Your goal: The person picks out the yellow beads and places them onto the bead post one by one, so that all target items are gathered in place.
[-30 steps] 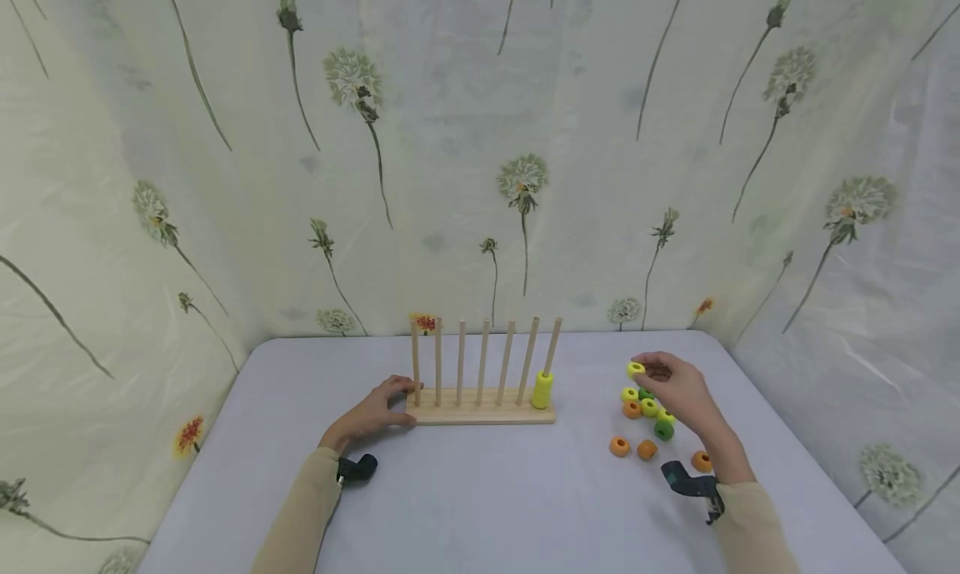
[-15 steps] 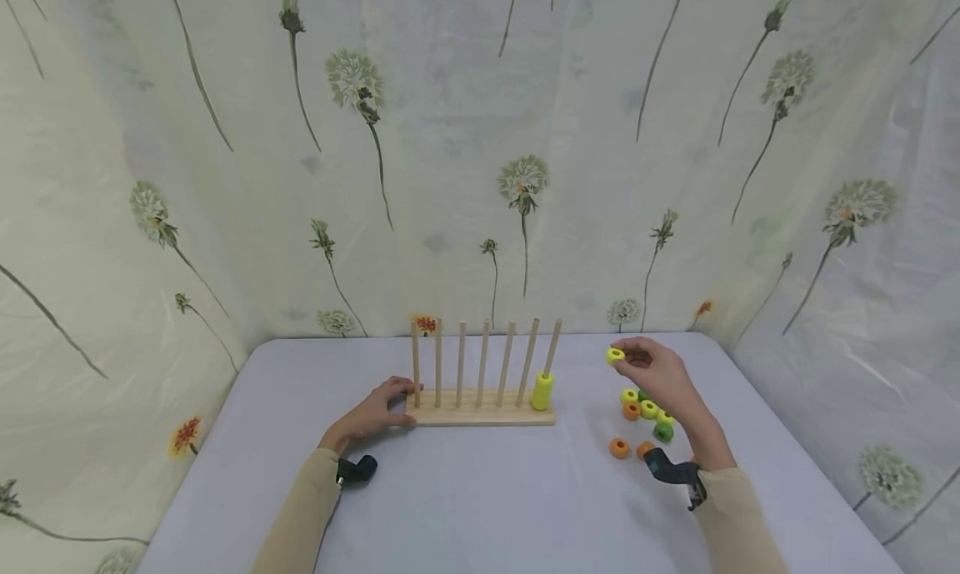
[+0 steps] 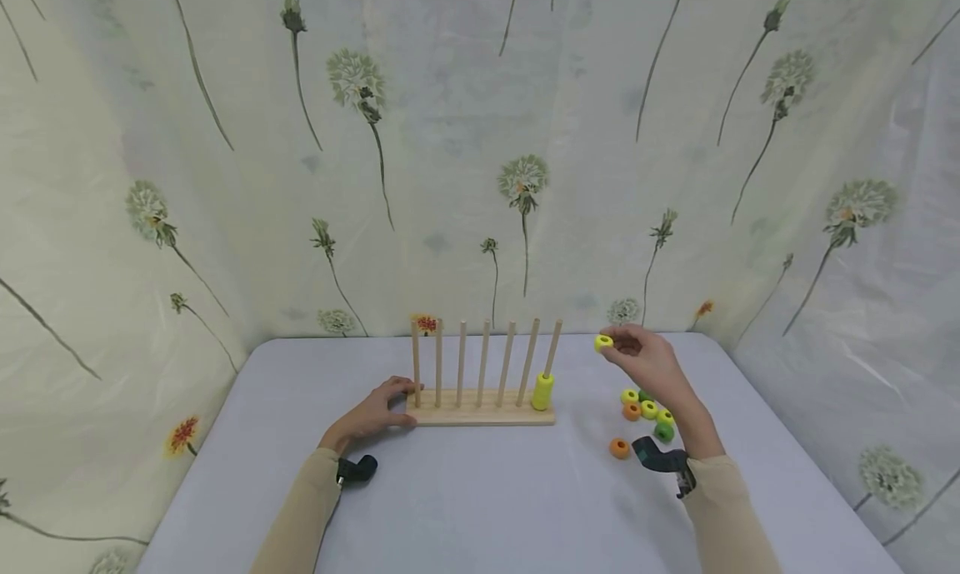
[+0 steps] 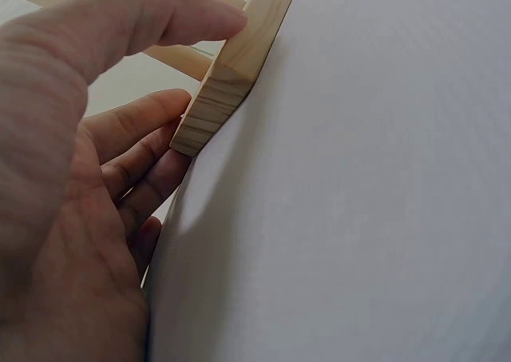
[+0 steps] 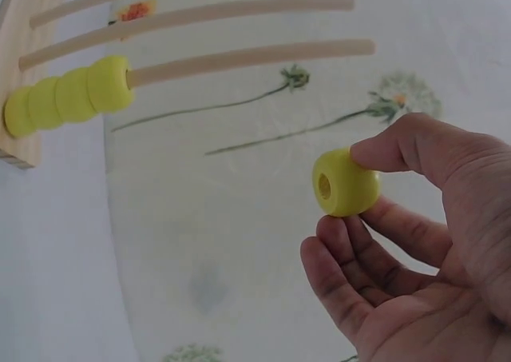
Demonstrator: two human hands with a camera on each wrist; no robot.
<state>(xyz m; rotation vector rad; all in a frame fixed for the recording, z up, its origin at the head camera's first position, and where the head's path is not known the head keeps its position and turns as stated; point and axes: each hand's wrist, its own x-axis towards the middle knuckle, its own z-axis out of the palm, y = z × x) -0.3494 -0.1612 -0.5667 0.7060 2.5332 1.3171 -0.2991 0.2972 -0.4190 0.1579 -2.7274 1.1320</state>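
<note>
My right hand point(image 3: 647, 364) pinches a yellow bead point(image 5: 345, 183) between thumb and fingers, raised above the table to the right of the rack. The bead's hole shows at its left side in the right wrist view. A wooden rack point(image 3: 480, 417) with a row of upright pegs stands mid-table. Several yellow beads point(image 5: 72, 98) are stacked on its rightmost peg point(image 3: 553, 349); the other pegs are bare. My left hand point(image 3: 372, 411) grips the rack's left end, thumb on the front edge and fingers behind, as the left wrist view point(image 4: 215, 98) shows.
Loose yellow, orange and green beads lie on the table below my right hand, among them a green bead point(image 3: 663, 431) and an orange bead point(image 3: 619, 448). A flower-printed curtain point(image 3: 450, 141) rises behind and beside the white-covered table point(image 3: 480, 507).
My right hand has moved left and upward with the yellow bead, away from the loose beads and closer to the rack. The left hand and the rack have stayed in place.
</note>
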